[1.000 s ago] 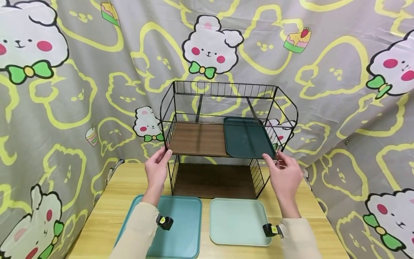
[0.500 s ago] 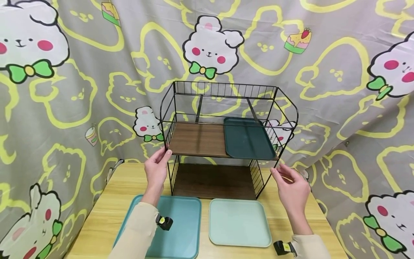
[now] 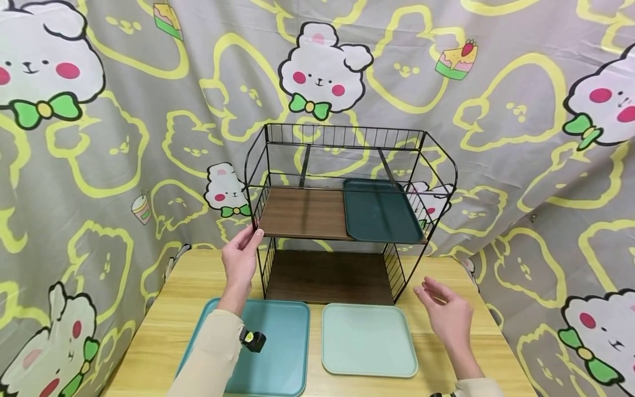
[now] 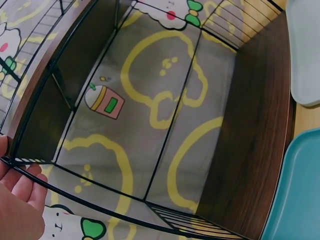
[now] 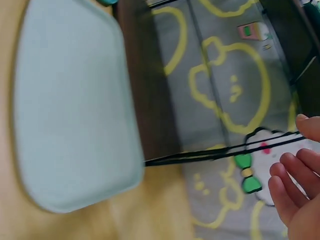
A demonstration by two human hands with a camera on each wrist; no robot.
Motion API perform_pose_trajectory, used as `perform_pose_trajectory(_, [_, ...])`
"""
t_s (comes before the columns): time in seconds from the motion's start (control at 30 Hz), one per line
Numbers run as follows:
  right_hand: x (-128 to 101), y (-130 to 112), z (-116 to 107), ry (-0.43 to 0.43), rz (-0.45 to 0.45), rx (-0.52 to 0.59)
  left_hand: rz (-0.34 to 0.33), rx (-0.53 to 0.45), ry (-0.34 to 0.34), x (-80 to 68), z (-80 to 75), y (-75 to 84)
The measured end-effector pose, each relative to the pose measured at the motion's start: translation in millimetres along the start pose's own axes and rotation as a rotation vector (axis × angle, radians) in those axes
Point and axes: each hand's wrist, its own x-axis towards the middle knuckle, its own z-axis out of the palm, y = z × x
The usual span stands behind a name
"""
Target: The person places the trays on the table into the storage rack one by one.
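Observation:
A black wire rack (image 3: 342,239) with brown wooden shelves stands on the table. My left hand (image 3: 240,262) grips its left front corner at the middle shelf, thumb on the board's edge; the left wrist view shows the fingers (image 4: 37,192) curled at the frame. On that shelf's right half lies a dark green tray (image 3: 382,212). My right hand (image 3: 448,317) is apart from the rack, to the right of its lower front corner, with relaxed fingers and nothing in them. A pale green tray (image 3: 369,342) lies to its left on the table.
A larger blue tray (image 3: 278,347) lies flat at the left front, partly under my left forearm. The lower shelf (image 3: 327,278) is bare brown wood. A patterned grey curtain (image 3: 173,138) hangs behind and at both sides of the wooden table (image 3: 163,309).
My right hand has let go of the rack's right front corner by the dark green tray and moved down and to the right. My left hand has stayed in place.

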Motion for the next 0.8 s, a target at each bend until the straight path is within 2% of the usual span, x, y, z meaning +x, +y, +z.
perform_pose_trajectory(0.27, [-9.4,45.7,12.9,-0.062,0.093,-0.085,0.014,-0.001,0.011,0.8,1.0,-1.6])
perform_pose_trajectory(0.37, [-12.6,61.1,19.3,-0.086,0.108,-0.112,-0.001,-0.003,0.006,0.4,1.2,-2.7])
perform_pose_trajectory(0.47, [-15.5,76.9,30.0,-0.111,0.124,-0.123,-0.018,0.007,0.004,-0.1,-0.5,-2.7])
perform_pose_trajectory(0.6, [-17.6,94.4,47.8,-0.151,0.157,-0.122,0.001,0.021,0.023,1.6,-3.7,-1.1])
perform_pose_trajectory(0.8, [-18.6,109.6,58.1,-0.128,0.195,-0.178,0.006,0.018,0.002,3.4,-1.3,-1.8])
